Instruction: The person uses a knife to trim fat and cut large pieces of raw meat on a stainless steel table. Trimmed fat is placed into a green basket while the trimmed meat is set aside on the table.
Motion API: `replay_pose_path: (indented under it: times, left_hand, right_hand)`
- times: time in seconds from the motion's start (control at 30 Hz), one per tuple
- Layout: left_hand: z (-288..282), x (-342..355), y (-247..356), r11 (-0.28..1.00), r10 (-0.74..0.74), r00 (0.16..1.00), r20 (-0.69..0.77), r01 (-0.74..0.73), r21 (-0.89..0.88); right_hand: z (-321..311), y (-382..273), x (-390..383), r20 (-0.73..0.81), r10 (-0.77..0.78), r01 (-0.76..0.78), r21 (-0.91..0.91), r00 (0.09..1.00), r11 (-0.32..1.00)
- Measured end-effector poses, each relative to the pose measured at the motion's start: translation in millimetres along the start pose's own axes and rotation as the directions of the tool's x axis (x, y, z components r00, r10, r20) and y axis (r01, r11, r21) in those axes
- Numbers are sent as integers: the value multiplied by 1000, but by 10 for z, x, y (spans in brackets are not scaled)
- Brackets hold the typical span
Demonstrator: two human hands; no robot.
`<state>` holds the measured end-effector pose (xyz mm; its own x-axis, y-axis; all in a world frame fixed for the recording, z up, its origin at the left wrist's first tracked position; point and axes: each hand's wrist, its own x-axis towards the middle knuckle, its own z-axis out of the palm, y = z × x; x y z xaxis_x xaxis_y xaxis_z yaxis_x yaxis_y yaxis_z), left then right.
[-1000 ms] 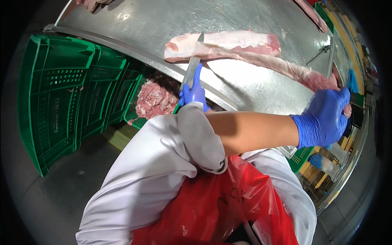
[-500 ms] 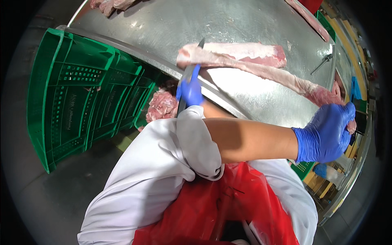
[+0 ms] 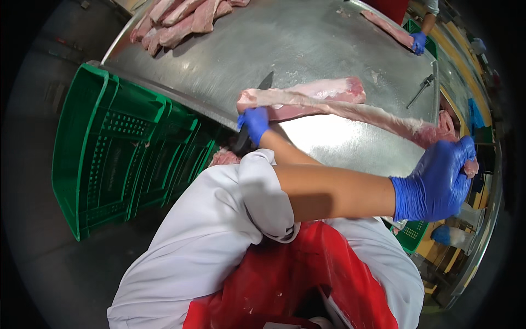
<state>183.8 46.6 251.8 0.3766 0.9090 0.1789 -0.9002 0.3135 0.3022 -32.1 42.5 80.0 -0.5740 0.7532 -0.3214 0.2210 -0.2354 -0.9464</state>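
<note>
My forearms cross, the left over the right. My left hand [image 3: 441, 178], in a blue glove, reaches to the right and is closed around the end of a long pale strip of meat [image 3: 361, 112]. The strip runs back to the left end of a thick pink piece of meat [image 3: 329, 90] on the steel table. At that left end my right hand [image 3: 255, 125], also gloved in blue, is closed on a knife. Its dark handle sticks out below the hand; the blade [image 3: 267, 80] shows beyond the meat, its middle hidden by strip and fingers.
Several meat pieces [image 3: 189, 19] lie at the table's [image 3: 230, 49] far left. A thin tool [image 3: 421, 90] rests at the right. A co-worker's gloved hand [image 3: 418, 43] holds another strip at the far right. Green crates [image 3: 112, 148] stand left, near meat pieces [image 3: 224, 157].
My view has shifted, showing more of the far table and a co-worker's hand. My right hand has moved up against the meat's left end with the knife. My left hand keeps its hold.
</note>
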Motion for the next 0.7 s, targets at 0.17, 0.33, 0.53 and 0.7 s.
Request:
replay_pose_path:
  times: [0.17,0.33,0.53,0.7]
  left_hand:
    - [563,476,-244,912,-80,991,109,29,408]
    - [861,821,-172,685,-71,981,181,-84,724]
    - [1303,988,837,180,68,956,286,-293,939]
    - [1226,1027,1626,-775,44,855,516,-297,557]
  right_hand:
    - [-18,-24,-53,54,7,-9,39,999,999]
    - [-141,-37,-299,224,-33,23,48,974,999]
    - [-887,-405,-1040,557,-229,231,68,799,971]
    - [-2183,-300,-1757,550,40,230,-413,834,881]
